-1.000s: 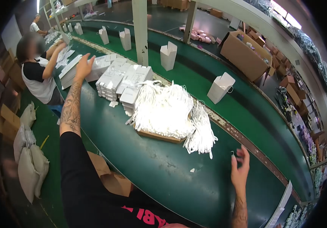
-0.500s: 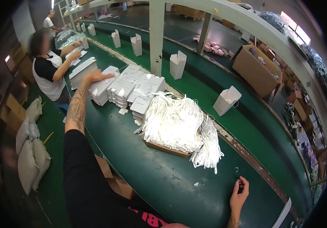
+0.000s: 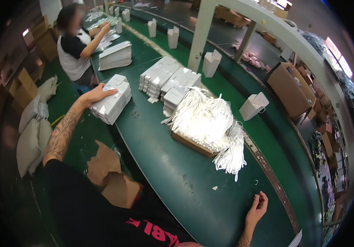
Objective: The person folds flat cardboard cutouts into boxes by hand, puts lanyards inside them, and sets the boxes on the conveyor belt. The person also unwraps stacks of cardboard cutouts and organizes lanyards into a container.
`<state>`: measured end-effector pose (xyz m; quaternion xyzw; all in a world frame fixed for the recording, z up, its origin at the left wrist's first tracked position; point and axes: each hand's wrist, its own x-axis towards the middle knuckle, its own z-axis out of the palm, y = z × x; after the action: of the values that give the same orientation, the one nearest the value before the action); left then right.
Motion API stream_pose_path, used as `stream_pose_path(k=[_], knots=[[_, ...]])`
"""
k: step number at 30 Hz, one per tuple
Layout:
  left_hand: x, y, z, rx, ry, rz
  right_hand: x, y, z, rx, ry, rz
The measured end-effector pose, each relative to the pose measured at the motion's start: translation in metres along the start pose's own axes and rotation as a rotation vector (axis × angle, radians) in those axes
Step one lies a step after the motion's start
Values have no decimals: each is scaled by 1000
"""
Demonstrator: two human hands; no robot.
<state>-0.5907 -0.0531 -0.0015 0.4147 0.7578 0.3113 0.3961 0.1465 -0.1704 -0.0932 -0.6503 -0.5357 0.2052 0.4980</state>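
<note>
My left hand [image 3: 99, 94] is closed over a stack of flat, folded white boxes [image 3: 117, 101], with the thumb on top. This stack is at the near edge of the green table, partly out over it. Loosely curled on the table top at the lower right, my right hand [image 3: 258, 208] has nothing visible in it. Ahead of it a heap of white cord loops [image 3: 203, 119] spills out of a shallow cardboard tray [image 3: 191, 142]. More stacks of flat white boxes [image 3: 160, 76] stand behind the heap.
A co-worker [image 3: 76, 49] stands at the table's far left, near another box stack [image 3: 115, 55]. Opened white boxes [image 3: 212, 64] stand along the green conveyor [image 3: 226, 86] behind a post [image 3: 199, 39]. An open carton [image 3: 119, 189] and sacks [image 3: 33, 140] are on the floor.
My left hand has drawn the stack of flat boxes away from the other stacks, toward the table's near edge. The view has shifted. My right hand stays about where it was.
</note>
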Motion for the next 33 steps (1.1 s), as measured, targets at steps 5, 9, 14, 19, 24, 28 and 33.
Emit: stream_pose_path(k=[5, 9, 14, 19, 24, 28, 33], knots=[[-87, -76, 46, -711, -71, 68, 1, 5, -4, -7, -71, -50], [-136, -103, 116, -1289, -151, 68, -3, 2, -2, 79, -38, -71], [-191, -84, 150, -1037, -140, 355, -30, -54, 21, 54, -182, -223], [-194, -13, 213, -1039, -533, 473, -46, -196, 65, 147, -529, -637], [-203, 37, 291, -1007, -526, 598, -39, -235, 99, 20, -313, -680], [-190, 39, 324, -1038, -665, 572, -29, -216, 88, 7, -209, -825], [-200, 66, 352, -1164, -788, 412, -38, -213, 42, 231, -151, -648]])
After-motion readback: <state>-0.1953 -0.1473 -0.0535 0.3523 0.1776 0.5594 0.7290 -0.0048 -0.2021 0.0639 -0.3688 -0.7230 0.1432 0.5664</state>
